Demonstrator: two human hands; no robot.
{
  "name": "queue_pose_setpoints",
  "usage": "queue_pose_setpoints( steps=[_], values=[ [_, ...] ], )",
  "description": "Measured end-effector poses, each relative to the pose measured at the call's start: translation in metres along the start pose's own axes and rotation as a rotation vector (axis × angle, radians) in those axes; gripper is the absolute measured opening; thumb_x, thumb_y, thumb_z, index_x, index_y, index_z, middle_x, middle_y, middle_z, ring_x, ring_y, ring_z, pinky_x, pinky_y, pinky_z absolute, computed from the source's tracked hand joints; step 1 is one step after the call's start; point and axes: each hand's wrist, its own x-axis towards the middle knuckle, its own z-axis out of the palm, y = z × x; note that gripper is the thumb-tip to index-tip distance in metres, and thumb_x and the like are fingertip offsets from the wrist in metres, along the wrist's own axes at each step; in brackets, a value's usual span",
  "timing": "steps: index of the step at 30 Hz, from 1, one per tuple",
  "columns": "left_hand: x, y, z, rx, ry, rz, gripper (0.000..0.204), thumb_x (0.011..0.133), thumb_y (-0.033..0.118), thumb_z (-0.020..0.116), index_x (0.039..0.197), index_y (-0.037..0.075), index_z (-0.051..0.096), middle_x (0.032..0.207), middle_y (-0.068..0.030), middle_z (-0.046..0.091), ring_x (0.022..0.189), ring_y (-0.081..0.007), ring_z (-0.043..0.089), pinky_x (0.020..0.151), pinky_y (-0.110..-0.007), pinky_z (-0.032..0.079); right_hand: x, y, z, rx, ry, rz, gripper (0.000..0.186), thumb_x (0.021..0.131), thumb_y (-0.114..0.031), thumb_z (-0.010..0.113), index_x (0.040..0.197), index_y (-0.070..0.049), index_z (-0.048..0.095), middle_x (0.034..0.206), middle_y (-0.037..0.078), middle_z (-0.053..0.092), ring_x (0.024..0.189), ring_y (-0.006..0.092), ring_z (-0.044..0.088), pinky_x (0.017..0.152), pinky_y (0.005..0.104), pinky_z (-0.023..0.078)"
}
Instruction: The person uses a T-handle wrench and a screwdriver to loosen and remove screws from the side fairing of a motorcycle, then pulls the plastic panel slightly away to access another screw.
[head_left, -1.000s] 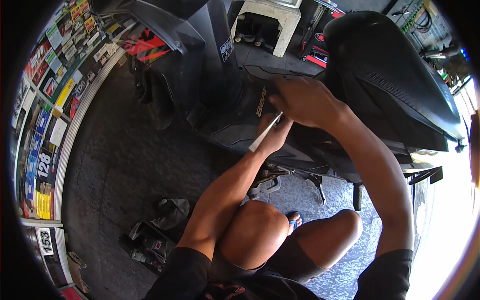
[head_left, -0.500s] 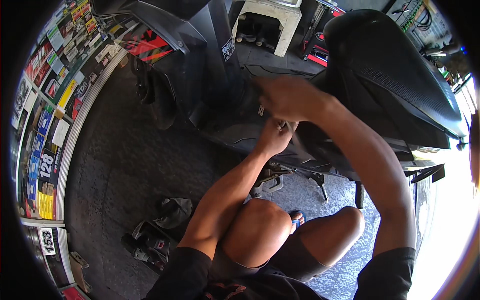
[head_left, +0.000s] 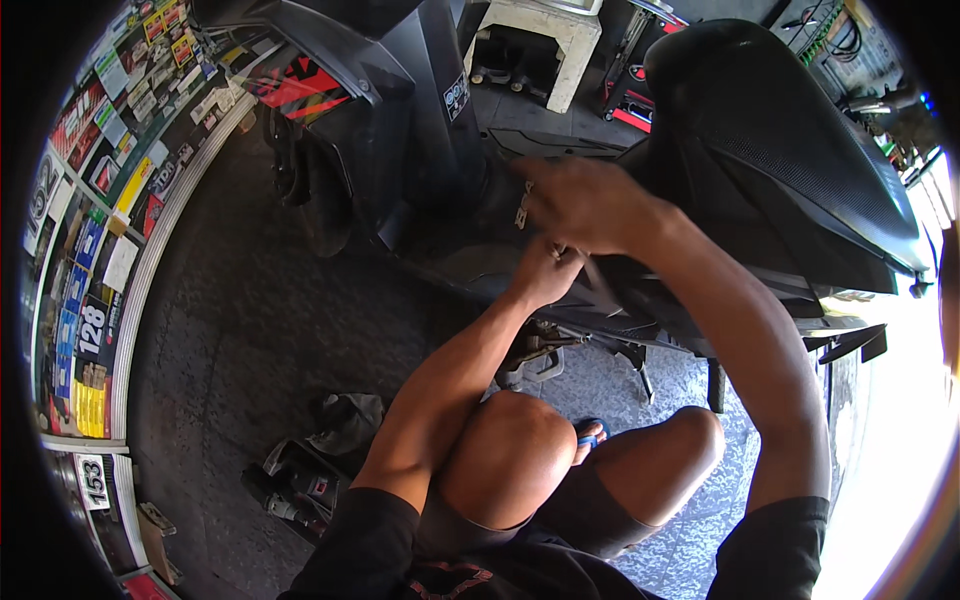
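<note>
A left hand (head_left: 548, 274) closes its fingers around a blurred metal tool (head_left: 598, 285) above the near edge of the footboard (head_left: 455, 252) of a black scooter (head_left: 770, 120). The right hand (head_left: 590, 205) arches just over it, fingers bent; whether they grip the tool cannot be told. A white table (head_left: 574, 60) stands beyond the footboard's far edge.

This looks like a motorcycle repair workshop that may also sell parts: a black scooter (head_left: 765, 240) stands indoors on the dark floor (head_left: 250, 330), a red tool rack (head_left: 632, 105) behind it, cables (head_left: 848, 45) hanging at the wall, and a sticker-covered display case (head_left: 85, 443) lining the left.
</note>
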Motion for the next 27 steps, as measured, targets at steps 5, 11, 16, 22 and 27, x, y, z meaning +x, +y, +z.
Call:
queue_pose_setpoints(
  steps=[5,11,16,22,27],
  values=[
    [0.001,-0.009,0.0,-0.309,0.091,-0.334,0.039,0.1,0.026,0.061,0.069,0.003,0.058,0.055,0.0025,0.044,0.056,-0.0077,0.04,0.054,-0.036,0.035,-0.033,-0.007,-0.036,-0.144,-0.1,0.166,0.044,0.091,-0.019,0.058,0.131,0.0,0.055,0.087,0.025,0.071,0.087,0.0434,0.07,0.08,0.0512,0.055],
    [-0.001,-0.034,0.013,-1.121,0.253,-0.385,0.017,0.104,0.019,0.057,0.112,0.005,0.061,0.104,-0.0047,0.064,0.088,-0.0077,0.059,0.076,-0.033,0.051,-0.021,-0.052,-0.025,0.089,-0.184,0.008,0.046,0.093,-0.017,0.055,0.136,-0.002,0.053,0.087,0.026,0.071,0.087,0.0435,0.07,0.083,0.053,0.053],
    [0.001,-0.021,0.017,-0.223,0.089,-0.005,0.014,0.102,0.02,0.061,0.104,0.006,0.062,0.089,0.0014,0.061,0.079,-0.0089,0.06,0.07,-0.031,0.05,-0.006,-0.008,-0.003,0.102,-0.07,0.062,0.044,0.091,-0.014,0.055,0.134,-0.004,0.056,0.096,0.027,0.071,0.097,0.0399,0.069,0.088,0.0513,0.053],
    [-0.009,-0.023,-0.005,-0.398,-0.017,-0.404,0.024,0.102,0.021,0.062,0.082,0.009,0.061,0.058,0.009,0.043,0.052,0.0002,0.04,0.047,-0.023,0.028,-0.039,0.006,-0.03,-0.128,-0.016,0.108,0.024,0.085,-0.016,0.063,0.105,-0.004,0.072,0.095,0.023,0.073,0.096,0.037,0.072,0.084,0.0473,0.057],
    [-0.005,0.004,-0.013,-0.276,-0.023,-0.413,0.025,0.099,0.025,0.062,0.082,0.007,0.056,0.063,0.006,0.041,0.06,-0.0059,0.039,0.055,-0.031,0.036,-0.04,-0.005,-0.028,-0.192,-0.117,0.3,0.022,0.084,-0.026,0.071,0.091,-0.006,0.076,0.095,0.02,0.074,0.096,0.034,0.073,0.083,0.0444,0.057]
  ],
)
